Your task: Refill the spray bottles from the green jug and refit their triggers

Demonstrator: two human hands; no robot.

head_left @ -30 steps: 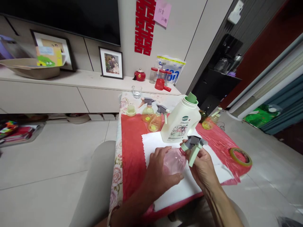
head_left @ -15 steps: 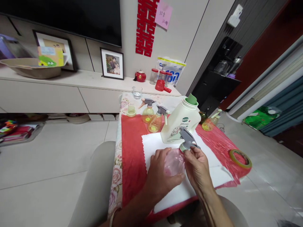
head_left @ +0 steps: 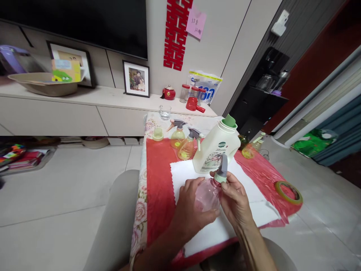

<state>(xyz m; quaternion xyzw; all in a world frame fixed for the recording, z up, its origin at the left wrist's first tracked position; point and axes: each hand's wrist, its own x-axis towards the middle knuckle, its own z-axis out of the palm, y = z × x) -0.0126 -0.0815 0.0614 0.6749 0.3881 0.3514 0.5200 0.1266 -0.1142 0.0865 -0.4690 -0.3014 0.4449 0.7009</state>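
My left hand (head_left: pixel 188 209) is wrapped round the body of a clear pink spray bottle (head_left: pixel 207 195), tilted a little over the white sheet. At its neck, the fingers of my right hand (head_left: pixel 235 195) close on the pale green collar of the grey spray head (head_left: pixel 221 173), which sits on the bottle's mouth. Just behind stands a large cream detergent jug (head_left: pixel 214 146) with a green spout and no cap on it. Two yellowish spray bottles (head_left: pixel 186 147) are to its left, beside a pale green cap (head_left: pixel 158 134).
Red plastic (head_left: pixel 159 180) and a white sheet (head_left: pixel 222 235) cover the floral-clothed table. A tape roll (head_left: pixel 288 192) lies at the right, near another yellowish bottle (head_left: pixel 248 151). A glass cup (head_left: pixel 165 112) stands at the back, before a cabinet (head_left: pixel 113 105).
The spray head has turned on the bottle's neck, so its trigger no longer points right. My right fingers have shifted round the collar; my left hand keeps its hold.
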